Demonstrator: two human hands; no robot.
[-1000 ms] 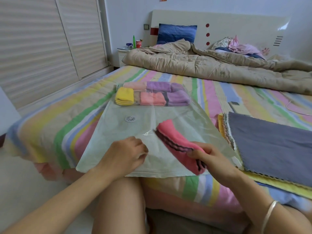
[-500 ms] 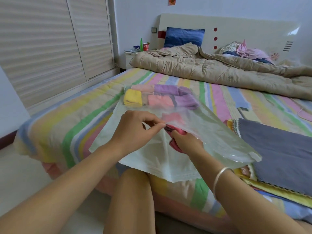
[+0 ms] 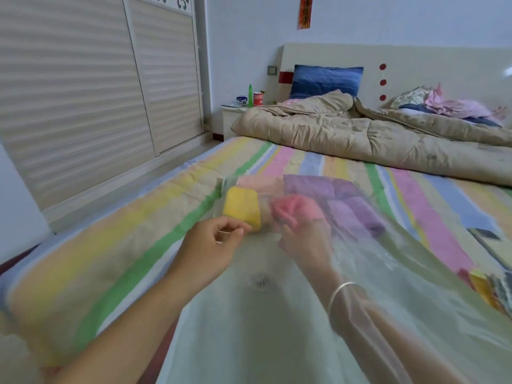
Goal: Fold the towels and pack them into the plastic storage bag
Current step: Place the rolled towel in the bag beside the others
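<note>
The clear plastic storage bag point(image 3: 249, 322) lies lifted over the striped bed, its valve point(image 3: 260, 281) in the middle. My right hand point(image 3: 302, 239) and forearm are inside the bag, gripping a folded pink towel point(image 3: 296, 209) deep among the packed towels: a yellow one point(image 3: 243, 207), a pale pink one point(image 3: 260, 182) and purple ones point(image 3: 352, 206). My left hand point(image 3: 213, 245) is outside, pinching the bag's upper film next to the yellow towel. The view is blurred.
A stack of unfolded towels point(image 3: 490, 289) shows at the right edge, with a dark phone point(image 3: 484, 234) on the bed beyond it. A beige quilt point(image 3: 374, 137) covers the bed's far end. A nightstand point(image 3: 232, 117) with bottles stands at the back left.
My right hand has pushed the pink towel from the bag's mouth deep inside, up to the packed towels. My left hand moved forward, still holding the film. The camera leaned closer.
</note>
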